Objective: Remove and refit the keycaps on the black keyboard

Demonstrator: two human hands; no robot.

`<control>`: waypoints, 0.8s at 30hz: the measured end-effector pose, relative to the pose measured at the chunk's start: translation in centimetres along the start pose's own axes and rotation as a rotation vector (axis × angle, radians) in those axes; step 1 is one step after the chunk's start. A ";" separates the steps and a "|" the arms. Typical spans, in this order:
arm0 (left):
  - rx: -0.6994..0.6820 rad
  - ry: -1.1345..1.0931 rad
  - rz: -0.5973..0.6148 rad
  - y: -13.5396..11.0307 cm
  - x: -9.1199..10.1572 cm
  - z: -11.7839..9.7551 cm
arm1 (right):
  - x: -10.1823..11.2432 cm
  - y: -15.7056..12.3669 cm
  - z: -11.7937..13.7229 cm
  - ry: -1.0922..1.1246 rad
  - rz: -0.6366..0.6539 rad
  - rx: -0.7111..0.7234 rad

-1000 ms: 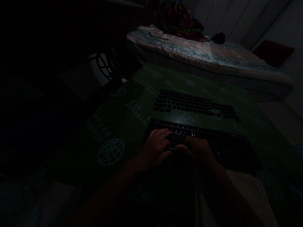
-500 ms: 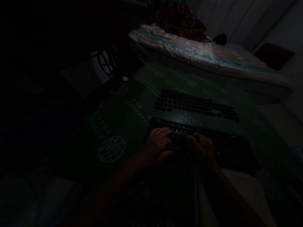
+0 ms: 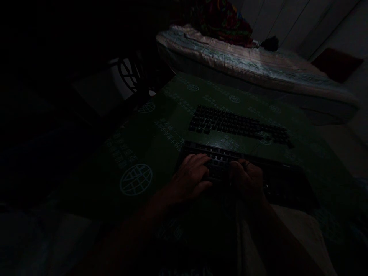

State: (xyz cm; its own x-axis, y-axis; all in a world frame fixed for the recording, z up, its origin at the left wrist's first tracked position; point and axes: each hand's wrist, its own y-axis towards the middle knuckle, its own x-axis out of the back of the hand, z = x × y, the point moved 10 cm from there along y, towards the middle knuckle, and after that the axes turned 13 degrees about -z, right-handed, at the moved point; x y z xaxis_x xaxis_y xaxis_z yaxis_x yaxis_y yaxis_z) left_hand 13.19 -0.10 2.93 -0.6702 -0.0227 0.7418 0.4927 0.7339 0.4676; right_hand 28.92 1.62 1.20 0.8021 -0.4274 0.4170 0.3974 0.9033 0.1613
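The scene is very dark. A dark keyboard body (image 3: 276, 174) lies on a green printed mat (image 3: 161, 142) in front of me. My left hand (image 3: 191, 178) rests on its left part, fingers bent over the keys and thumb at the near edge, holding it. My right hand (image 3: 247, 180) sits close beside it on the same keyboard with its fingers curled in. What it pinches, if anything, is hidden in the dark. Beyond them, a second flat block of dark keys (image 3: 235, 124) lies on the mat.
A bed with a pale cover (image 3: 253, 67) runs across the back, with a colourful heap of cloth (image 3: 224, 21) and a small dark object (image 3: 270, 44) on it. A dark red cushion (image 3: 336, 63) is at far right. A dark metal frame (image 3: 129, 74) stands at the mat's far left corner.
My right hand has shifted slightly forward and closed tighter over the keyboard. My left hand has barely moved. The view has tilted a little.
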 end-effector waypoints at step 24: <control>0.079 -0.009 0.045 0.5 -0.5 0.6 | 0.1 0.3 0.0 0.027 0.015 -0.038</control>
State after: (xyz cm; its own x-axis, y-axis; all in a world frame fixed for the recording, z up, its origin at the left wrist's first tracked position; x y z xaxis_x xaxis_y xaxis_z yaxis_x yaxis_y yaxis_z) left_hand 13.44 0.67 2.45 -0.6539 0.0172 0.7564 0.4771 0.7853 0.3945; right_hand 29.05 1.84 1.31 0.8200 -0.4148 0.3944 0.4012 0.9080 0.1208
